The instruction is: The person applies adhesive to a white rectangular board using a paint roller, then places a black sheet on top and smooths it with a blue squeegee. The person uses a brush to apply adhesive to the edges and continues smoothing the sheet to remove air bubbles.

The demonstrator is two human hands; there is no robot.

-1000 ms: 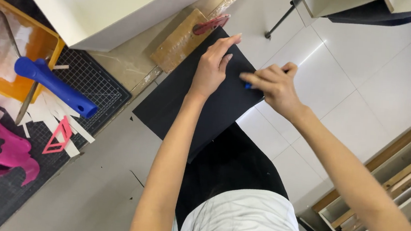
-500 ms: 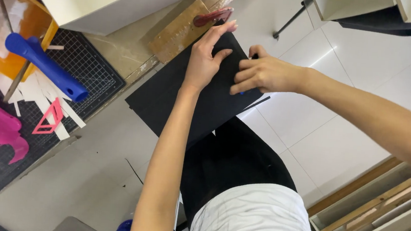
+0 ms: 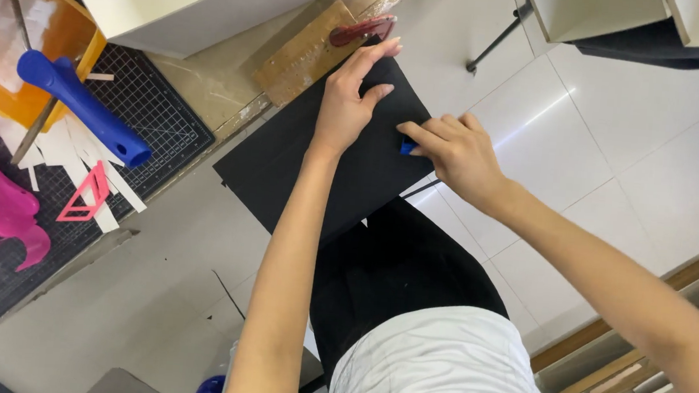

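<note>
While the black sheet (image 3: pixel 318 164) overhangs the worktop (image 3: pixel 152 238) edge, its long axis running toward the far corner, the left hand (image 3: pixel 347 108) lies open and flat on its far half. Just beside it, the right hand (image 3: pixel 455 151) pinches a small blue tool (image 3: pixel 407 148) at the sheet's right edge.

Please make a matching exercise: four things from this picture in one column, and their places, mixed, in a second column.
Things:
1. flat black sheet
2. small blue tool
3. blue plastic handle
4. pink triangular cut-out

Places:
A. on white paper strips
B. under the left hand
C. across the gridded cutting mat
D. pinched in the right hand

Pairs: 1-B, 2-D, 3-C, 4-A
</note>
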